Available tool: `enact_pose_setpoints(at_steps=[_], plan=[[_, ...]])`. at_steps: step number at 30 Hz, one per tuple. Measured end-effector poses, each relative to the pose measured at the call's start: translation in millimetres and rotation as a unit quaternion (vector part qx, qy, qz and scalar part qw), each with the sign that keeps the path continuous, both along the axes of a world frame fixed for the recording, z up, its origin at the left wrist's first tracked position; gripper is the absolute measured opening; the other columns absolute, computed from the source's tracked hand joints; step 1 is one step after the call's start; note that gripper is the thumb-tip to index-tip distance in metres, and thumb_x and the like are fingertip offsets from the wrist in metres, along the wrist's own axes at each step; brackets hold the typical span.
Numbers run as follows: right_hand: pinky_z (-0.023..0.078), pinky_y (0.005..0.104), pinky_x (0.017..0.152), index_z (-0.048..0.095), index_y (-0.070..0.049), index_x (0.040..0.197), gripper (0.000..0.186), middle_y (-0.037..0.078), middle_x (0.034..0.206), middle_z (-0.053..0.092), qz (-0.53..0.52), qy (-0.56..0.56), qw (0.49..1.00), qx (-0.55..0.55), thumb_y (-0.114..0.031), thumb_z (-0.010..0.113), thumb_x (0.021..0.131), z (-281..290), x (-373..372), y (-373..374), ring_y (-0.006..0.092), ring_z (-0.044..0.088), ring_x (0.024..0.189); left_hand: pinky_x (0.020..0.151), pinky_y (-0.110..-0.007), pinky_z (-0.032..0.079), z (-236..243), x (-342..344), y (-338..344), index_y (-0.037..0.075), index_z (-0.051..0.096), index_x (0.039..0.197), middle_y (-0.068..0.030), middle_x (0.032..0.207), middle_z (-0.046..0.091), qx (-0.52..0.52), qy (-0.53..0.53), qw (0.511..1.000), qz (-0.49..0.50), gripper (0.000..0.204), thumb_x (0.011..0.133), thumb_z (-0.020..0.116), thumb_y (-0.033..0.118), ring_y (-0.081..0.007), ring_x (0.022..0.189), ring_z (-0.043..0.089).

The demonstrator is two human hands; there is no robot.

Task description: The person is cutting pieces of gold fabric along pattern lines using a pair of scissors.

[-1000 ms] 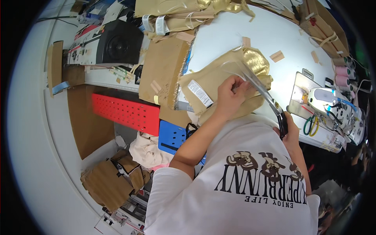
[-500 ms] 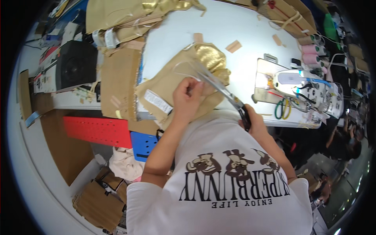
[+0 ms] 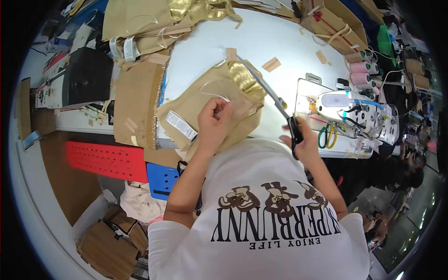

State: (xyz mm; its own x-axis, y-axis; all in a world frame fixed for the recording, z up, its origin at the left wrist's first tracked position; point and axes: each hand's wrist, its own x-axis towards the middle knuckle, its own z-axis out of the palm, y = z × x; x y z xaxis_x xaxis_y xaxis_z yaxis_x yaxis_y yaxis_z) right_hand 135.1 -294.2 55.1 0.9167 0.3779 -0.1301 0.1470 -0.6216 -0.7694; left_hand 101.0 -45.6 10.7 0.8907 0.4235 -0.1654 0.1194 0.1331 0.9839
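A beige garment piece (image 3: 186,105) with a shiny gold section (image 3: 245,77) lies on the white table before me. Sewn to its near left side is a white printed label (image 3: 181,125). My left hand (image 3: 215,122) is closed in a pinch over the garment, on a thin white cord (image 3: 215,94) that loops across the fabric. In my right hand (image 3: 304,142) are long scissors (image 3: 267,88) with black handles. Their blades point up and left across the gold part, looking nearly closed. The tips are apart from the pinched cord.
More beige and gold pieces (image 3: 154,23) are piled at the far left. To the right stand a white sewing machine (image 3: 345,105), green and yellow handled scissors (image 3: 327,136) and pink thread cones (image 3: 360,72). Cardboard (image 3: 133,102) covers the left edge; a box (image 3: 331,23) sits far right.
The scissors have moved right and away from my left hand, and their blades show sharper. My left hand still pinches near the cord. The whole view has shifted slightly.
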Motion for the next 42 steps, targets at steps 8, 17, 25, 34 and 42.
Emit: enact_pose_setpoints(at_steps=[8,17,25,34,42], plan=[[0.05,0.0277,0.076,0.043,-0.001,0.118,0.063,0.012,0.099,0.066,0.084,-0.02,0.995,0.052,-0.016,0.08,0.07,12,59,74,0.0189,0.065,0.086,0.057,-0.02,0.037,6,-4,1,0.001,0.056,0.082,0.0015,0.071,0.053,0.062,0.006,0.998,-0.021,0.013,0.084,0.065,0.009,-0.0048,0.063,0.043],[0.041,0.0229,0.059,0.048,0.0,0.115,0.054,0.003,0.07,0.057,0.107,0.116,0.985,0.065,-0.007,0.076,0.07,19,61,104,0.0089,0.049,0.063,0.088,-0.042,0.039,32,32,64,0.001,0.055,0.104,-0.0164,0.098,0.054,0.362,-0.132,0.915,-0.119,0.024,0.082,0.055,0.011,-0.0309,0.1,0.05],[0.043,0.0229,0.064,0.045,0.0,0.118,0.057,0.006,0.077,0.061,0.122,0.135,0.981,0.067,-0.005,0.076,0.07,17,63,101,0.009,0.052,0.068,0.082,-0.039,0.043,30,82,88,0.0,0.063,0.093,-0.0132,0.096,0.061,0.176,0.009,0.839,-0.514,0.043,0.079,0.066,0.04,-0.0279,0.096,0.056],[0.047,0.0255,0.069,0.045,0.0,0.119,0.059,0.007,0.083,0.064,0.084,0.152,0.982,0.068,-0.006,0.077,0.07,-7,73,103,0.0114,0.058,0.073,0.067,-0.027,0.042,22,78,83,0.001,0.063,0.099,-0.0082,0.081,0.061,0.241,0.135,0.82,-0.502,0.047,0.068,0.077,0.034,-0.0152,0.071,0.051],[0.042,0.0186,0.063,0.047,0.0,0.118,0.054,-0.001,0.079,0.056,0.105,0.341,0.923,0.145,-0.001,0.075,0.072,33,79,100,0.0037,0.049,0.068,0.069,-0.025,0.042,64,75,95,0.0,0.062,0.095,-0.0066,0.081,0.059,0.177,0.047,0.83,-0.527,0.039,0.072,0.076,0.027,-0.0103,0.076,0.052]])
